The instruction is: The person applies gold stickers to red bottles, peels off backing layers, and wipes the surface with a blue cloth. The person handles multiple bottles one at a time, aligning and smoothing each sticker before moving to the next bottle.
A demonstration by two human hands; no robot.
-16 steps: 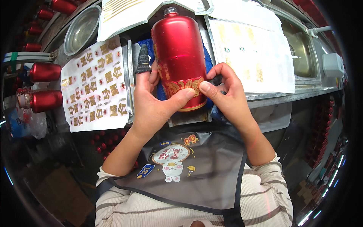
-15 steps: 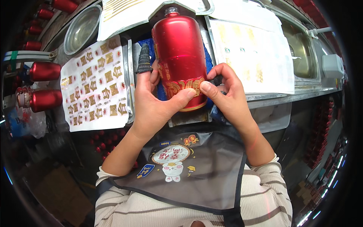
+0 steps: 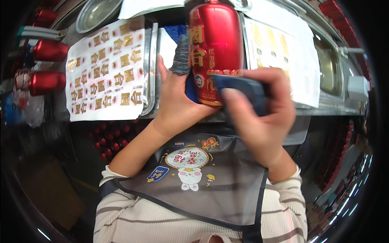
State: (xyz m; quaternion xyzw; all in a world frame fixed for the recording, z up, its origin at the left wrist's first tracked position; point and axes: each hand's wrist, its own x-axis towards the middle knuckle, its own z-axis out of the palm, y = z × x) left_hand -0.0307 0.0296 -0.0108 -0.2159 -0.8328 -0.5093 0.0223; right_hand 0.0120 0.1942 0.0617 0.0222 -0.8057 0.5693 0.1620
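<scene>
A glossy red bottle (image 3: 221,38) with gold lettering and a gold band around its lower end lies in front of me, neck pointing away. My left hand (image 3: 174,93) grips its lower left side, the thumb under the base and a dark grey knitted sleeve on one finger. Some of that hand's fingers are hidden behind the bottle. My right hand (image 3: 263,109), slightly blurred, is closed round a flat dark blue scraper (image 3: 243,91). The scraper's edge is over the gold band at the bottle's lower right and seems to touch it.
Left of the bottle lies a white sheet of gold decals (image 3: 101,77); another pale decal sheet (image 3: 279,52) is on the right. A metal bowl (image 3: 97,16) stands at the far left, near more red bottles (image 3: 46,82). At the right are a sink (image 3: 328,69) and white container (image 3: 358,88).
The bottle has turned, bringing the large gold characters into view, and shifted right and away. My right hand has moved off the band's edge and now wields the blue scraper over it.
</scene>
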